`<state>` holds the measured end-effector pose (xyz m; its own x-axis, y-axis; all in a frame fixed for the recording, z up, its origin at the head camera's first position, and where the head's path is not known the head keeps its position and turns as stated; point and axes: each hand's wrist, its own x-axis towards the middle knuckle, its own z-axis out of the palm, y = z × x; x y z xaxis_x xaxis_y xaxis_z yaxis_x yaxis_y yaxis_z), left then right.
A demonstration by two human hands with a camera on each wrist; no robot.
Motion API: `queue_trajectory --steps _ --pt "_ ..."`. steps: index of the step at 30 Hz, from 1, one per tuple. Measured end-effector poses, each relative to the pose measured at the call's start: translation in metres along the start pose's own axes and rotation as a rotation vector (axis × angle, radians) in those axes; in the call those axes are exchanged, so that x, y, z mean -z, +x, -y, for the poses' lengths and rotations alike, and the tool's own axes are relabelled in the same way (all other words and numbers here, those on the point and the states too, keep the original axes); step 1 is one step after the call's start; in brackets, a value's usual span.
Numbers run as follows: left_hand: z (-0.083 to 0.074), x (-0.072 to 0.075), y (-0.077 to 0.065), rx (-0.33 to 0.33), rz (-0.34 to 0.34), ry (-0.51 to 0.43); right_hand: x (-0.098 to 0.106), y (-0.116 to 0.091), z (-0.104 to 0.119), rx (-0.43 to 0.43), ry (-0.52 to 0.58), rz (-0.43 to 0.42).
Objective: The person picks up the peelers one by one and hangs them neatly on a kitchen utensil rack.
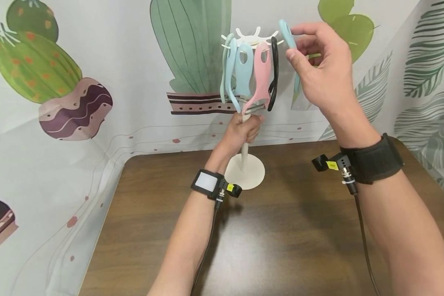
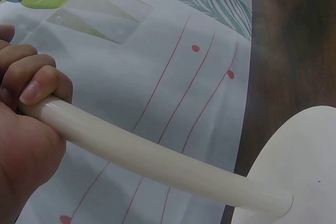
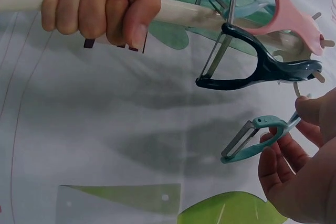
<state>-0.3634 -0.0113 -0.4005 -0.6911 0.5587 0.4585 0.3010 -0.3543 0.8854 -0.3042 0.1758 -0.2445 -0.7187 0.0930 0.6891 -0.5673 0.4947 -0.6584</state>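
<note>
My left hand [image 1: 240, 133] grips the off-white pole [image 2: 142, 153] of an upright stand, just below its hanging peelers. In the head view, my right hand [image 1: 329, 63] pinches a light blue peeler [image 1: 286, 35] by its handle, right of the hooked ring [image 1: 254, 40]. The right wrist view shows that peeler's blade end [image 3: 247, 154] pointing away from the fingers, apart from the stand. A black peeler [image 1: 275, 76] hangs nearest to it. Beside that hang a pink peeler [image 1: 261, 70], a light blue peeler [image 1: 244, 70] and others on the left side.
The stand's round base [image 1: 253, 179] rests on a brown wooden table [image 1: 163, 230], near its back edge. Behind rises a cloth [image 1: 133, 102] printed with cacti and leaves. Several hooks at the ring's back and right carry nothing. A cable [image 1: 362, 234] trails from each wrist camera.
</note>
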Motion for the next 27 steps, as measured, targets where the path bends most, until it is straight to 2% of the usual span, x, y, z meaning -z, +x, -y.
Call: queue_trajectory --steps 6,14,27 --pt "0.0009 -0.0002 -0.0003 0.0 -0.003 0.004 -0.0002 0.0025 0.0011 -0.009 -0.014 0.02" --pt "0.0018 0.001 -0.0018 -0.003 -0.018 0.002 -0.0061 0.0065 0.0047 -0.068 -0.001 0.062" --pt "0.0026 -0.0005 -0.0004 -0.021 -0.018 0.013 -0.0091 0.0043 0.0064 -0.073 -0.001 0.095"
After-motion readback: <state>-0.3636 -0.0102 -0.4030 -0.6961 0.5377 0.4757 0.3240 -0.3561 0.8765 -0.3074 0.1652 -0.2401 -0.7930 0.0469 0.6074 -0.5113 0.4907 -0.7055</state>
